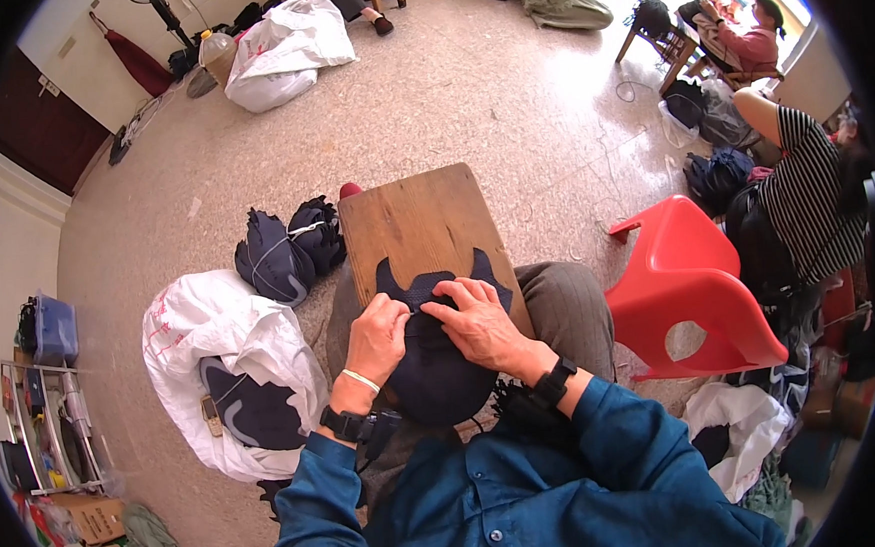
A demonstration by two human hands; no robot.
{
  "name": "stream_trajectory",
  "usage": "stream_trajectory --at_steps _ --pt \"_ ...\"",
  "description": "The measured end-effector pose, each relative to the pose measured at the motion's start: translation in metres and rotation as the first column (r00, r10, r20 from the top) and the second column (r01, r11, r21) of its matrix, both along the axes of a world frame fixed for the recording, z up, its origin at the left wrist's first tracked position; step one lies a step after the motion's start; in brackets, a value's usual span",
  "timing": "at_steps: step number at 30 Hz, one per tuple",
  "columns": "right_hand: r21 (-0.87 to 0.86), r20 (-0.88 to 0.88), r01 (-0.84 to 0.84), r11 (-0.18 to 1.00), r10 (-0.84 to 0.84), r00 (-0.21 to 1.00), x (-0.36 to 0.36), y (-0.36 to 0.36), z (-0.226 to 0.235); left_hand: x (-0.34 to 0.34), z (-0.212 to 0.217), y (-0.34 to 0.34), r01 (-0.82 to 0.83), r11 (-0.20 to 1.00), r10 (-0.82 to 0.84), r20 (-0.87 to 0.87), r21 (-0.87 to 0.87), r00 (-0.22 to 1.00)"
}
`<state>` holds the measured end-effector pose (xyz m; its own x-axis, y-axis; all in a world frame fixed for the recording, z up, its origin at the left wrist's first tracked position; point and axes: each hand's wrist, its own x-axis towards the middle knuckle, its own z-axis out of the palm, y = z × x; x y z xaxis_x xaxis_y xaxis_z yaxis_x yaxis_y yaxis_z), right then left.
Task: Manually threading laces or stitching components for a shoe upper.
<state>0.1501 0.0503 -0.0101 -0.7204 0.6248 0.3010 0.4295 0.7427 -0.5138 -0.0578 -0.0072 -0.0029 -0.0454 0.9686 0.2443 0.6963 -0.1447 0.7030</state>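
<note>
A dark navy fabric piece (pixel 442 378) with two pointed, horn-like tips lies across my lap and the near end of a wooden board (pixel 424 219). My left hand (pixel 379 332) pinches the fabric near its middle, thumb and fingertips pressed together. Close beside it, my right hand (pixel 476 321) has its thumb and forefinger closed on the same piece, the other fingers bent. Anything small between the fingertips is too fine to make out.
Tied bundles of dark cut pieces (pixel 276 253) and a white sack (pixel 186 334) holding more lie at my left. A red plastic chair (pixel 683 278) stands at my right. Beyond it sits a person in a striped top (pixel 808 191). Another white sack (pixel 289 52) rests farther off.
</note>
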Motion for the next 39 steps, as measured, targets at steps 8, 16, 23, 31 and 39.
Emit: stream_trajectory --at_steps 8,16,23,31,39 --pt "-0.228 -0.169 0.03 0.973 -0.07 0.983 0.009 0.007 -0.011 0.016 -0.002 -0.008 -0.245 0.969 0.248 0.091 -0.034 0.965" --pt "-0.194 -0.214 0.014 0.981 -0.056 0.975 0.008 0.005 -0.015 0.016 -0.001 -0.001 -0.138 0.99 0.134 -0.098 -0.033 0.986" --pt "-0.208 -0.27 -0.018 0.978 -0.04 0.962 0.011 0.014 -0.017 0.014 0.002 -0.002 -0.193 0.977 0.193 -0.003 -0.094 0.981" --pt "0.095 0.099 0.009 0.995 -0.019 0.995 -0.006 0.017 0.01 0.02 0.0 -0.002 -0.154 0.98 0.144 -0.079 -0.125 0.986" --pt "0.235 0.385 -0.246 0.94 0.143 0.912 -0.017 0.025 0.014 0.017 -0.004 -0.012 -0.18 0.977 0.186 0.045 -0.11 0.981"
